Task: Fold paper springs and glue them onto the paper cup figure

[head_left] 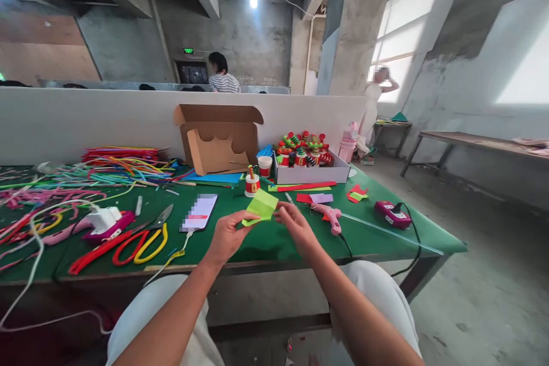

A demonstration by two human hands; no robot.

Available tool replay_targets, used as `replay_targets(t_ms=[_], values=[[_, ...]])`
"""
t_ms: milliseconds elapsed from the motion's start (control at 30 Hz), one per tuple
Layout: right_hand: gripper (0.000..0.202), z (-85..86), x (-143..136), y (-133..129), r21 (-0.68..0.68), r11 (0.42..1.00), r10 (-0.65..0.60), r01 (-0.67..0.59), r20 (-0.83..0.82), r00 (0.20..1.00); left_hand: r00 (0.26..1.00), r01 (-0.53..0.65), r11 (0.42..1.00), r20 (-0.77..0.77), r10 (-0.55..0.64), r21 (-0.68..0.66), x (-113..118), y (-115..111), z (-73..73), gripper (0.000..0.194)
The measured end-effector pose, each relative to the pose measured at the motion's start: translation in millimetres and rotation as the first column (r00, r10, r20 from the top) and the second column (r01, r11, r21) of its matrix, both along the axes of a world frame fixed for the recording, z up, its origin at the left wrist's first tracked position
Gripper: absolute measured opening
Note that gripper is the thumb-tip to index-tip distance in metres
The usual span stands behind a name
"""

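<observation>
A piece of lime-green paper (pixel 262 205), with a crease across it, is held up over the green table. My left hand (pixel 229 235) pinches its lower left corner between thumb and fingers. Close to the paper's right edge is my right hand (pixel 295 226), its fingers bent and close together; whether they grip the edge is unclear. Just behind the paper stands a small white cup with a red band (pixel 252 185) and a coiled stem on top. A pink glue gun (pixel 332 217) lies to the right of my right hand.
Scissors (pixel 152 238), a phone (pixel 201 211) and pipe cleaners (pixel 115 168) lie left. Behind are an open cardboard box (pixel 223 140) and a white box (pixel 311 174) of small red-and-green crafts. A purple power block (pixel 392 214) sits right. Two people are beyond the partition.
</observation>
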State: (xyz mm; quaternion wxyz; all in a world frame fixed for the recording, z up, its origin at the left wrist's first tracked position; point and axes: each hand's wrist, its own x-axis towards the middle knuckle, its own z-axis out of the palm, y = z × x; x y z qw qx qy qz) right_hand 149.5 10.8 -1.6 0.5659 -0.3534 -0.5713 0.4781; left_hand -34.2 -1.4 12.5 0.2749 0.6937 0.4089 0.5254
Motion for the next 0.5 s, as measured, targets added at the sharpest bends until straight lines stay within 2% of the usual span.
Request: replay_targets(t_ms=[67, 133, 200, 333, 433, 500], values=[[0.055, -4.5, -1, 5, -0.153, 0.977, 0.13, -0.151, -0.139, 0.982, 1.0, 0.03, 1.0, -0.001, -0.03, 0.008, 1, -1, 1.8, 0.027], [0.053, -5.8, -4, 7, -0.178, 0.961, 0.175, -0.211, -0.194, 0.965, 0.998, 0.055, 0.998, -0.019, -0.055, -0.004, 4, -2, 1.6, 0.026], [0.04, -5.0, -7, 6, -0.144, 0.981, 0.108, -0.131, -0.155, 0.982, 0.996, 0.083, 0.996, -0.03, -0.084, -0.015, 8, -3, -0.6, 0.025], [0.014, -0.5, -7, 4, 0.007, 0.99, -0.142, 0.141, 0.068, 0.988, 0.993, 0.118, 0.993, -0.033, -0.118, 0.009, 13, -2, -6.4, 0.027], [0.031, 3.9, -3, 0, 0.128, 0.98, -0.179, 0.155, 0.206, 0.962, 0.997, 0.082, 0.997, -0.015, -0.082, 0.001, 15, 1, -10.2, 0.03], [0.039, 6.0, -1, -2, 0.132, 0.984, -0.149, 0.118, 0.255, 0.955, 0.996, 0.08, 0.996, 0.028, -0.079, -0.024, 14, 3, -12.6, 0.032]])
